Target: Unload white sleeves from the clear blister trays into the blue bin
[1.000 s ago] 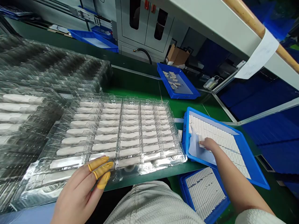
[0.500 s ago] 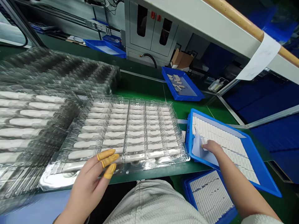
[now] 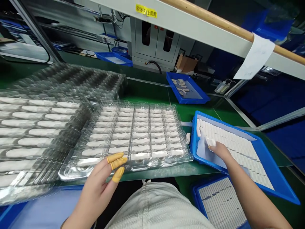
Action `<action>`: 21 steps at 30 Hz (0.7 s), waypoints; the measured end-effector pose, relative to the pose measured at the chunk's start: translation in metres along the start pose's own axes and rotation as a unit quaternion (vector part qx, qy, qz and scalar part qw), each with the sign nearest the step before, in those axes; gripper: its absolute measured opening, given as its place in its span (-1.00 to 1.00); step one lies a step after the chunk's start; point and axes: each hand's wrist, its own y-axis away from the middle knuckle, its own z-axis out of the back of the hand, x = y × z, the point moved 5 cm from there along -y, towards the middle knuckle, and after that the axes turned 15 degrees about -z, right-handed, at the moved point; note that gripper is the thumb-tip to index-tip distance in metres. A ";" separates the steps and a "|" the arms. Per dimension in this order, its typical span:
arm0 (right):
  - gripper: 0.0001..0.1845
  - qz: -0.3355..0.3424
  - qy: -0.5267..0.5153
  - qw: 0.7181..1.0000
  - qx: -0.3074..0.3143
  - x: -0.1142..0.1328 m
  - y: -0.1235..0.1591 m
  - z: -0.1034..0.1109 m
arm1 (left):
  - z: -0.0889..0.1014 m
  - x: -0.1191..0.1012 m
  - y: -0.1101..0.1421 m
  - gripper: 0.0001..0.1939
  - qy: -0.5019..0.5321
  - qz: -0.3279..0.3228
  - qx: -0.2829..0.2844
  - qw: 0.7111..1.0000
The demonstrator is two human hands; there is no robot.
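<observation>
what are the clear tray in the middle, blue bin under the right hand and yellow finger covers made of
Clear tray: likely thin, glossy plastic, see-through with bright glints.
Blue bin: probably rigid plastic, evenly coloured with smooth walls.
Yellow finger covers: perhaps latex or rubber, matte and close-fitting.

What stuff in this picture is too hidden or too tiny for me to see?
All in the head view:
- White pieces at the right hand: the hand partly covers them, so their number is unclear.
- Clear tray: the left hand hides part of its near edge.
- Stacked trays: cut off by the left edge.
- Lower blue bin: cut off by the bottom edge.
- Hanging paper: its marks are too faint to read.
</observation>
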 end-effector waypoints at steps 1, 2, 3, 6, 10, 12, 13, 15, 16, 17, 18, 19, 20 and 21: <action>-0.56 0.017 -0.027 0.999 -0.007 0.006 0.011 0.007 | -0.002 -0.002 0.000 -0.74 0.017 0.010 0.008 1.000; -0.55 0.039 -0.055 0.998 -0.013 0.014 0.024 0.012 | -0.006 -0.005 -0.002 -0.74 0.040 0.024 0.021 0.999; -0.54 0.067 -0.079 0.994 -0.014 0.025 0.040 0.016 | -0.012 -0.008 -0.004 -0.75 0.069 0.042 0.040 0.996; -0.52 0.195 -0.158 0.968 0.008 0.069 0.105 0.016 | -0.036 -0.026 -0.013 -0.70 0.184 0.098 0.114 0.971; -0.69 0.489 -0.290 0.821 0.057 0.135 0.216 0.007 | -0.067 -0.052 -0.030 -0.35 0.369 0.153 0.147 0.905; -0.78 0.597 -0.303 0.741 0.042 0.154 0.261 0.002 | -0.076 -0.062 -0.037 -0.36 0.437 0.139 0.159 0.874; -0.80 0.632 -0.308 0.710 0.036 0.160 0.276 -0.001 | -0.078 -0.063 -0.039 -0.44 0.453 0.136 0.151 0.868; -0.80 0.673 -0.314 0.668 0.038 0.170 0.296 -0.009 | -0.079 -0.062 -0.040 -0.55 0.466 0.130 0.119 0.867; -0.80 0.685 -0.315 0.656 0.042 0.173 0.301 -0.013 | -0.078 -0.060 -0.039 -0.57 0.469 0.130 0.102 0.867; -0.79 0.693 -0.314 0.647 0.046 0.176 0.304 -0.017 | -0.077 -0.059 -0.036 -0.59 0.473 0.132 0.089 0.866; -0.78 0.700 -0.314 0.640 0.050 0.177 0.306 -0.021 | -0.077 -0.057 -0.034 -0.62 0.476 0.135 0.079 0.865; -0.77 0.706 -0.312 0.633 0.051 0.177 0.307 -0.024 | -0.076 -0.056 -0.030 -0.66 0.476 0.139 0.074 0.865; -0.75 0.710 -0.312 0.629 0.050 0.177 0.308 -0.027 | -0.076 -0.054 -0.027 -0.71 0.470 0.144 0.074 0.868; -0.73 0.713 -0.312 0.626 0.048 0.177 0.308 -0.029 | -0.075 -0.052 -0.024 -0.75 0.461 0.146 0.078 0.872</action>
